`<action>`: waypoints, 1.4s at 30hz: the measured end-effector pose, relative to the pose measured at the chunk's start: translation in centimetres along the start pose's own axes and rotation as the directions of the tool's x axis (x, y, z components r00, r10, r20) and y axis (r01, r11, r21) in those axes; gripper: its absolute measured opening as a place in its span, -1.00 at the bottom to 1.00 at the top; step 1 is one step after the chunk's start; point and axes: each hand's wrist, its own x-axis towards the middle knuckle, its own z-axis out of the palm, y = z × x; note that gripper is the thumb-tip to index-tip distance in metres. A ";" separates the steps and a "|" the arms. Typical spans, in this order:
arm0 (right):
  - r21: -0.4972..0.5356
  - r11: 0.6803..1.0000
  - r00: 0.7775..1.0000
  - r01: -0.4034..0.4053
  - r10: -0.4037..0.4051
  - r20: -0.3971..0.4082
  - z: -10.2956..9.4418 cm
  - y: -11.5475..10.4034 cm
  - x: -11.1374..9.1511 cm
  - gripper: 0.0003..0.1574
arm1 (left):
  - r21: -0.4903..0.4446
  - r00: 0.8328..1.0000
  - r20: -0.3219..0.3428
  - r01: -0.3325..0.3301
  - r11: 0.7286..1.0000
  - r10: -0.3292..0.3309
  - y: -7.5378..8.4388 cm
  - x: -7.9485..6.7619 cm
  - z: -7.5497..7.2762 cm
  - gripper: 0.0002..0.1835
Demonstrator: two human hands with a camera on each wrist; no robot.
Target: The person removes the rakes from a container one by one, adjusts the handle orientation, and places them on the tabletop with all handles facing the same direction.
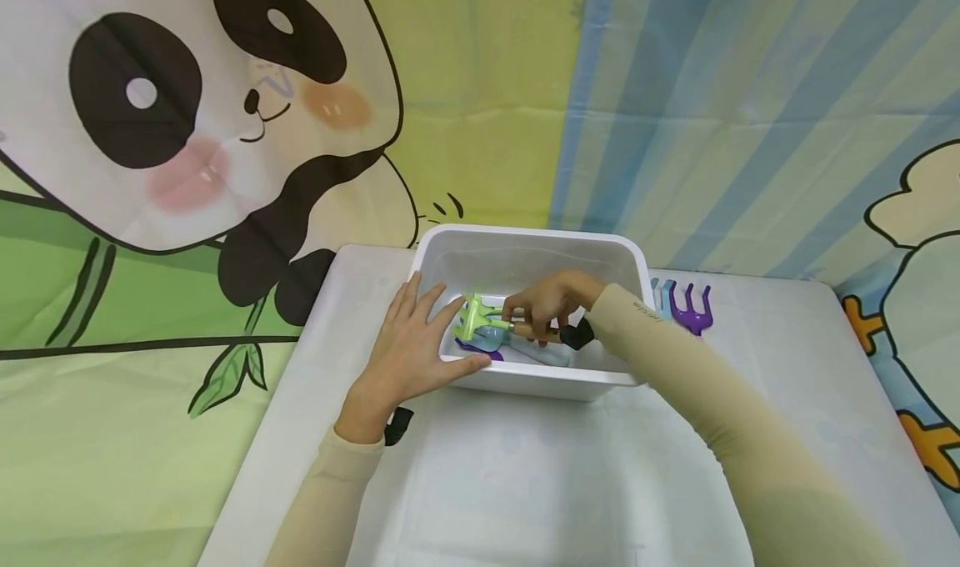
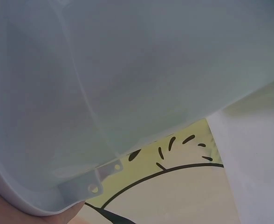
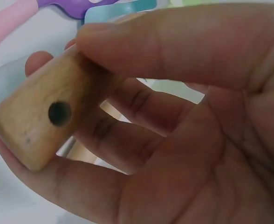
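Observation:
My right hand [image 1: 551, 302] reaches into a white plastic tub [image 1: 528, 238] and holds the wooden handle [image 3: 48, 112] of a small green-headed garden tool [image 1: 471, 317]. The thumb lies along that handle, with the fingers curled beneath it. The tool's head is partly overlapped by other things, so its exact kind is unclear. My left hand [image 1: 408, 346] lies at the tub's left end, fingers spread and straight, with the thumb on the front rim. Below the green head lie a light blue tool [image 1: 536, 352] and a purple piece [image 1: 480, 350], both inside the tub.
Right of the tub, a purple toy hand fork [image 1: 692, 310] and a light blue pronged tool [image 1: 663, 293] lie on the white table [image 1: 525, 484], partly hidden by the tub and my right sleeve. Behind the table hangs a cartoon panda backdrop [image 1: 480, 92].

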 end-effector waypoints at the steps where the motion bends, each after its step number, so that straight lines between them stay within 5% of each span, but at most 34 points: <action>1: 0.009 1.000 1.000 0.004 -0.004 -0.005 0.0 0.0 -0.3 -0.25 | 0.000 1.000 -0.003 -0.001 1.000 0.001 0.0 0.0 0.0 0.07; 20: 0.147 0.977 0.988 0.151 -0.148 -0.034 0.5 1.8 -4.9 -0.19 | -0.019 1.000 -0.003 0.008 1.000 -0.008 0.0 -0.1 0.0 0.08; 28: 0.265 0.934 0.970 0.239 -0.215 -0.117 1.1 2.2 -6.4 -0.31 | -0.009 1.000 -0.007 0.006 1.000 -0.006 0.0 -0.1 0.0 0.07; 42: 0.434 0.819 0.921 0.376 -0.279 -0.271 3.4 2.6 -8.7 -0.18 | -0.008 1.000 -0.017 0.001 1.000 -0.002 -0.1 -0.1 0.2 0.08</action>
